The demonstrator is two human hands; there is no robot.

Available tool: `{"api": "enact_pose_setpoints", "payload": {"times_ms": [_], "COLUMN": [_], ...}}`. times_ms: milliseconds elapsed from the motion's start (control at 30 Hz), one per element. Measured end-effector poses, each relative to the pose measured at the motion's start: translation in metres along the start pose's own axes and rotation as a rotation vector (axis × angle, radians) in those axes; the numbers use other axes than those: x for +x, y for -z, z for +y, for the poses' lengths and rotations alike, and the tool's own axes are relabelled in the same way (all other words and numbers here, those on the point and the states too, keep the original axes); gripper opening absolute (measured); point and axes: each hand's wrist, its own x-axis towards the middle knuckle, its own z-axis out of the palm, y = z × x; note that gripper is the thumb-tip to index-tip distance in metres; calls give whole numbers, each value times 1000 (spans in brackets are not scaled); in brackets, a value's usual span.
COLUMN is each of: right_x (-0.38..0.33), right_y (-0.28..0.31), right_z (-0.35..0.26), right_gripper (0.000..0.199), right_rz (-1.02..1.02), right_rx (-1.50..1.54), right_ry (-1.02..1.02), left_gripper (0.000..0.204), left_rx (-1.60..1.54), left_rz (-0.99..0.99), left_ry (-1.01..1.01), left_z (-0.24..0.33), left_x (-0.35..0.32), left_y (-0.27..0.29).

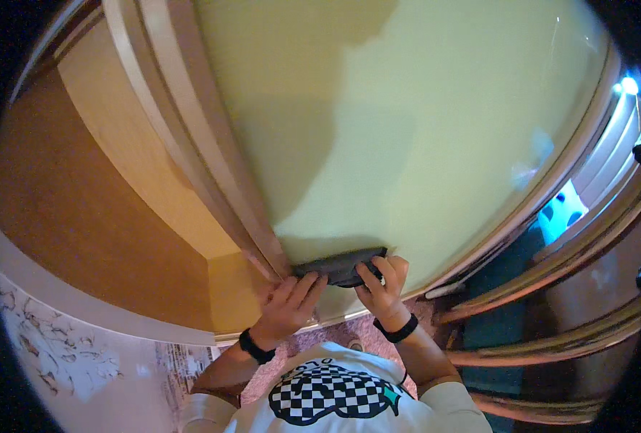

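A dark grey, folded, cloth-like piece is held level in front of my body, against or just before a large pale green panel. My left hand has its fingers closed on the left end, close to the panel's frame edge. At the other end, my right hand pinches the piece between thumb and bent fingers. Its exact kind cannot be made out. Both wrists wear black bands.
Left of the panel, a light wooden frame borders an open tan and brown compartment. Curved wooden-edged furniture stands at right, near a bright light. Pinkish carpet lies below; a patterned wall is lower left.
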Motion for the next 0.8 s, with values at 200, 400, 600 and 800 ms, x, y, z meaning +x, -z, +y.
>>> {"api": "enact_pose_setpoints", "payload": {"times_ms": [200,400,600,800], "right_x": [-27,49,-31,-103], "right_y": [-9,5,-16,-35], "right_z": [-4,-13,-19,-18], "right_gripper": [42,47,42,33], "right_rz": [-48,91,-85,-315], "right_rx": [48,58,101,39], "right_ry": [-70,-45,-134,-155], "left_gripper": [29,26,30,33], "left_rx": [31,10,-24,-278], "left_rz": [17,186,57,-289], "left_ry": [-90,108,-54,-175], "left_z": [-2,-15,-2,14], "left_x": [-18,39,-32,-84], "left_y": [-18,21,-25,-64]}}
